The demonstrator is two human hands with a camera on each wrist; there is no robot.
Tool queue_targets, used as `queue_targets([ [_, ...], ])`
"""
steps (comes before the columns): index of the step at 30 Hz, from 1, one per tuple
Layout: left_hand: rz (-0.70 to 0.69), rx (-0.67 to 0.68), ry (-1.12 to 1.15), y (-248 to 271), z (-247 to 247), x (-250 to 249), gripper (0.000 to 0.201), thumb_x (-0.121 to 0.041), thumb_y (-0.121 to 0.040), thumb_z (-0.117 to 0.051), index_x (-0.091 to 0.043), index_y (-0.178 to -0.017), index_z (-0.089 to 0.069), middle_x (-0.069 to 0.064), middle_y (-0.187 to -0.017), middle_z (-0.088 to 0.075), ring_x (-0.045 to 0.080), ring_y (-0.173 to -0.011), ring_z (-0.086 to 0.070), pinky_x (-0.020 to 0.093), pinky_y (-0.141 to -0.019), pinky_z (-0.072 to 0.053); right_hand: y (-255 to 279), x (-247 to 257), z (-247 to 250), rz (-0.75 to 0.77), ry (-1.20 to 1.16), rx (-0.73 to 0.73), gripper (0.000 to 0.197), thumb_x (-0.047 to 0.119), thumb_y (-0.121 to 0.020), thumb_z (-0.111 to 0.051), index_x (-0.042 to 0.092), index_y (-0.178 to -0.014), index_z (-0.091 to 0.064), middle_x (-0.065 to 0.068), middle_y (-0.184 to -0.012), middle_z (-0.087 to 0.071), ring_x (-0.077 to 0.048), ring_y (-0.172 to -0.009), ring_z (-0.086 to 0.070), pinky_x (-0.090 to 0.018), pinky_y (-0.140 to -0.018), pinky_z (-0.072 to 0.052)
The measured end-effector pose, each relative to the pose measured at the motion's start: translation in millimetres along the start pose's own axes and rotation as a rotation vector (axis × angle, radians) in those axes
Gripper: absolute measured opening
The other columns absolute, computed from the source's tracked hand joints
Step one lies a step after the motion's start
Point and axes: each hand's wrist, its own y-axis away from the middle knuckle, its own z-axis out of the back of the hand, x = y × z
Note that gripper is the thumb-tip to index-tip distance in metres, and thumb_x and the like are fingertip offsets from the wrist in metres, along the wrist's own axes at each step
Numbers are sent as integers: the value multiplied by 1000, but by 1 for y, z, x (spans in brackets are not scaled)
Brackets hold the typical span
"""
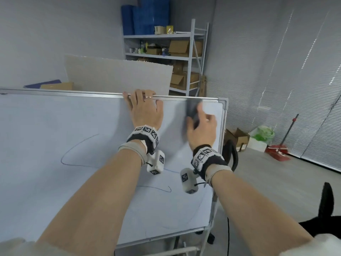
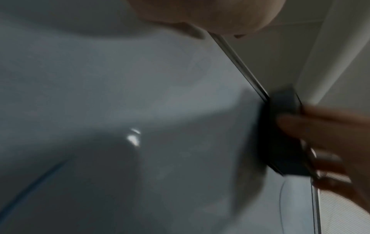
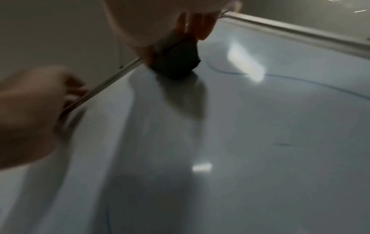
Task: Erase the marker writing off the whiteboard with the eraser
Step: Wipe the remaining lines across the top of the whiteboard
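Observation:
A large whiteboard (image 1: pixel 55 130) fills the lower left of the head view, with thin blue marker lines (image 1: pixel 77 145) curving across its middle and lower part. My right hand (image 1: pixel 202 124) grips a dark eraser (image 1: pixel 192 109), blurred, pressed on the board near its top right corner. The eraser (image 2: pixel 284 142) also shows in the left wrist view, and the eraser (image 3: pixel 178 61) in the right wrist view beside a blue line (image 3: pixel 300 80). My left hand (image 1: pixel 145 108) lies on the board with its fingers curled over the top frame (image 1: pixel 73 93).
A metal shelf (image 1: pixel 162 56) with cardboard boxes stands behind the board. A grey panel (image 1: pixel 118 74) leans behind the top edge. On the floor to the right are a box (image 1: pixel 238 138), a green bag (image 1: pixel 263 133) and a red dustpan (image 1: pixel 278 151). Blinds (image 1: pixel 295 71) cover the right wall.

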Motion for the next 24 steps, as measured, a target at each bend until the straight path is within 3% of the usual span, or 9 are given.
queue_targets([
  [2, 17, -8, 9, 0, -2, 0, 38, -34, -85, -39, -20, -108, -65, 6, -107, -56, 30, -118, -48, 54, -120, -7, 3, 14, -5, 194, 45, 63, 63, 51, -92, -55, 43, -149, -31, -5, -111, -50, -22, -97, -50, -33, -80, -45],
  [3, 19, -8, 14, -1, -2, 1, 38, -33, -85, -39, -20, -108, -65, 6, -108, -56, 30, -119, -48, 54, -120, -7, 2, 12, -6, 219, 77, 49, 63, 50, -92, -55, 41, -149, -33, -5, -110, -51, -22, -97, -50, -34, -79, -46],
  [6, 15, 22, 37, -5, -3, 7, 39, -34, -87, -37, -23, -112, -64, 3, -113, -55, 25, -125, -43, 52, -121, -3, -6, -20, 2, 18, 108, -41, 62, 52, -92, -54, 41, -149, -33, -8, -108, -53, -25, -95, -53, -35, -77, -50],
  [8, 20, 33, 53, -7, -4, 9, 39, -36, -87, -37, -24, -113, -64, 2, -114, -54, 24, -127, -42, 51, -121, -1, -10, -44, 6, -186, 110, -65, 63, 52, -92, -53, 40, -149, -32, -12, -115, -52, -32, -103, -53, -41, -80, -52],
  [10, 21, 18, 44, -5, -5, 9, 40, -38, -87, -38, -24, -112, -65, 2, -114, -55, 24, -127, -42, 52, -121, -2, -5, -56, 7, -259, 91, -56, 63, 51, -92, -54, 37, -149, -32, -14, -120, -49, -36, -110, -50, -44, -82, -51],
  [14, 17, -16, 22, 2, -8, 6, 43, -36, -84, -38, -21, -116, -62, 3, -120, -54, 26, -132, -39, 52, -121, -3, 16, -44, 1, -125, -31, -26, 61, 50, -88, -61, 36, -144, -39, -8, -112, -49, -30, -105, -51, -37, -83, -50],
  [18, -16, -5, 21, 10, -13, 3, 47, -33, -84, -40, -16, -124, -58, 6, -133, -51, 31, -140, -32, 56, -119, -9, 29, -21, -13, -1, -55, 83, 62, 56, -87, -60, 48, -143, -34, 1, -111, -47, -18, -102, -50, -31, -76, -48],
  [20, -27, 27, 4, 14, -14, 5, 51, -33, -84, -41, -15, -130, -54, 7, -141, -46, 32, -144, -28, 56, -118, -10, 35, -29, -13, -91, -31, 57, 62, 57, -87, -59, 48, -143, -33, -1, -112, -48, -20, -102, -51, -32, -76, -48],
  [24, -36, 70, -17, 13, -12, 7, 58, -36, -84, -41, -14, -137, -49, 8, -146, -41, 32, -146, -24, 58, -117, -12, 58, -70, -10, -498, 55, 4, 65, 51, -92, -55, 36, -149, -28, -12, -121, -48, -34, -109, -54, -42, -79, -49],
])
